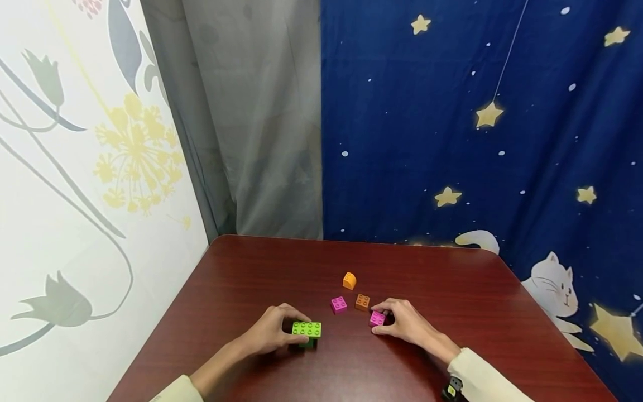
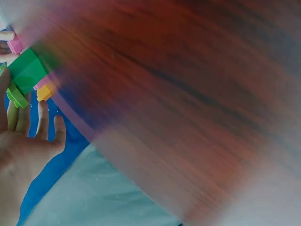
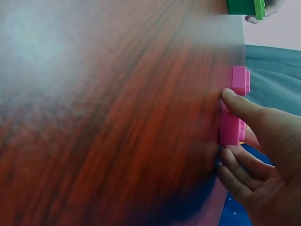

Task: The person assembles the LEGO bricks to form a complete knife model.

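Note:
My left hand (image 1: 273, 330) grips a small stack of toy building bricks, thumb on the near side and fingers on the far side. A lime-green brick (image 1: 307, 329) with two rows of studs forms its top, and a dark green brick (image 2: 29, 71) sits beneath. On the right, my right hand (image 1: 406, 322) pinches a square pink brick (image 1: 377, 319) on the table between thumb and fingers. In the right wrist view, the thumb overlaps one side of that pink brick (image 3: 230, 129), while fingertips meet the opposite side.
Between and beyond the hands lie a second pink brick (image 1: 339, 304), a brown brick (image 1: 362, 302) and an orange brick with a rounded side (image 1: 349, 281). All rest on the dark red-brown table (image 1: 281, 262). A grey and blue curtain (image 1: 412, 139) hangs behind the table's far edge.

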{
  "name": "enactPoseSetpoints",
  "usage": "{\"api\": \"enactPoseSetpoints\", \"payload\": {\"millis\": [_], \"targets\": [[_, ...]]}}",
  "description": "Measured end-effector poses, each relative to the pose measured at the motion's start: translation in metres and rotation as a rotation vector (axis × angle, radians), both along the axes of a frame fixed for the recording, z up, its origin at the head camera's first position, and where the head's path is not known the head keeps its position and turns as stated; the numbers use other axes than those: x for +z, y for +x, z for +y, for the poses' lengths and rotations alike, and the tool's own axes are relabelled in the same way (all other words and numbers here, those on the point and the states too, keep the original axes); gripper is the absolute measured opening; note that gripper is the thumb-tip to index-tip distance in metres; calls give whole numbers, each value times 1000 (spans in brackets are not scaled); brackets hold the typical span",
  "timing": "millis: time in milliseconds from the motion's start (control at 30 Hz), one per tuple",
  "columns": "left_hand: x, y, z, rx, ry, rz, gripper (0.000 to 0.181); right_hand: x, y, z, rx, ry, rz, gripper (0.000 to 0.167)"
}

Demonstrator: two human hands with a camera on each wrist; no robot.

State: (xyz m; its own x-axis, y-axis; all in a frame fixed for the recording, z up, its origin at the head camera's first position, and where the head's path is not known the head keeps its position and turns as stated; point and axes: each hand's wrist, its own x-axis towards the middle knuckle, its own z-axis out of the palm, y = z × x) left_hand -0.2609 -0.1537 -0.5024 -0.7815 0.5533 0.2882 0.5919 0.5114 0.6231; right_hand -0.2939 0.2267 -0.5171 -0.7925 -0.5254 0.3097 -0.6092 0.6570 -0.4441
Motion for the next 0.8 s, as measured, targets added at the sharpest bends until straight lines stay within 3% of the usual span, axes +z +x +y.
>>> {"api": "enactPoseSetpoints", "payload": {"millis": [133,300,467,800], "targets": [[-1,-1,0,14,-7,-23,28,-2,1,0,4,-22,22,37],[-2,-2,0,29,-14,-72,30,1,1,-7,3,-50,-25,35],[-1,-3,0,17,2,-68,29,8,2,-18,15,-70,-46,33],[1,-3,0,11,8,-104,30,17,3,-42,56,-86,8,32]]}}
